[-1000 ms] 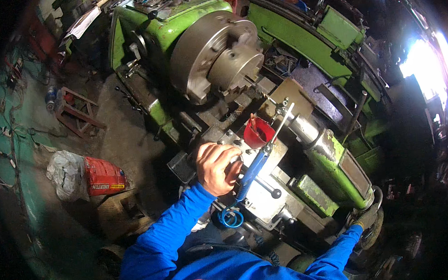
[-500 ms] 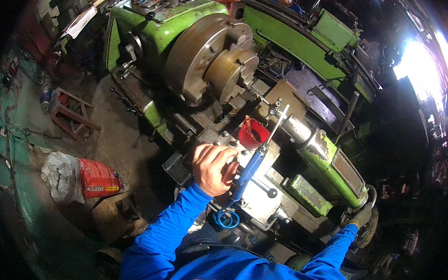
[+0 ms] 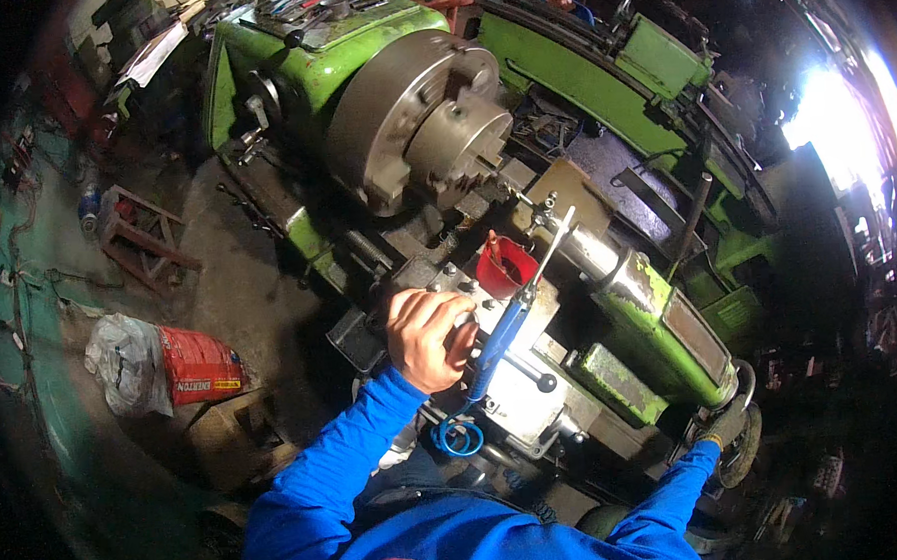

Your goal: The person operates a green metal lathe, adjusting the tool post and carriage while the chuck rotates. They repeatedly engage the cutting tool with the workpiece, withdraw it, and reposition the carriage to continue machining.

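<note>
Little has moved since before — the left hand (image 3: 428, 338) still grips the blue air gun (image 3: 499, 340), nozzle toward one o'clock beside the red cup (image 3: 505, 266). The right hand (image 3: 723, 430), at four o'clock, grasps a wheel (image 3: 744, 447).

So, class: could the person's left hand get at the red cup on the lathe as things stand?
Probably yes: the left hand grips the blue air gun just short of the red cup, with only the gun's nozzle between.

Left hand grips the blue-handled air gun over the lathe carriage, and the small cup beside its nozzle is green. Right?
Not quite. The head view shows the left hand on the blue-handled air gun over the lathe carriage, but the small cup beside the nozzle is red, not green.
</note>
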### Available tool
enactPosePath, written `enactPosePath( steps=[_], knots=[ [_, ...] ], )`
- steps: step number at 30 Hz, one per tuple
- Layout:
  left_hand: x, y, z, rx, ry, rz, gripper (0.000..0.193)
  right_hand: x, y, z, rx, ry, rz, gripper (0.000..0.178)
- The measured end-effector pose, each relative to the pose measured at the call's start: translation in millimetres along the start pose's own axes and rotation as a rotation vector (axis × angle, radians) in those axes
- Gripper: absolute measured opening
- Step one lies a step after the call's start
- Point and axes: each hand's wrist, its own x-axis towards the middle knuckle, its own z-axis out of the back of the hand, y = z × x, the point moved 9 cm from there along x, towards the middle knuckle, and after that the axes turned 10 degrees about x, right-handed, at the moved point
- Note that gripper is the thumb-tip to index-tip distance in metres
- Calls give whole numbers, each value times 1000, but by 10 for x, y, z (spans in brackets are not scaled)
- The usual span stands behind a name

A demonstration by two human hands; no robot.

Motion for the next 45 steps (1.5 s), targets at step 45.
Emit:
enactPosePath(
  steps=[45],
  knots=[
    [-26,25,-52,-6,-3,8,25,-265,138,-269,108,57,-15,67]
  ],
)
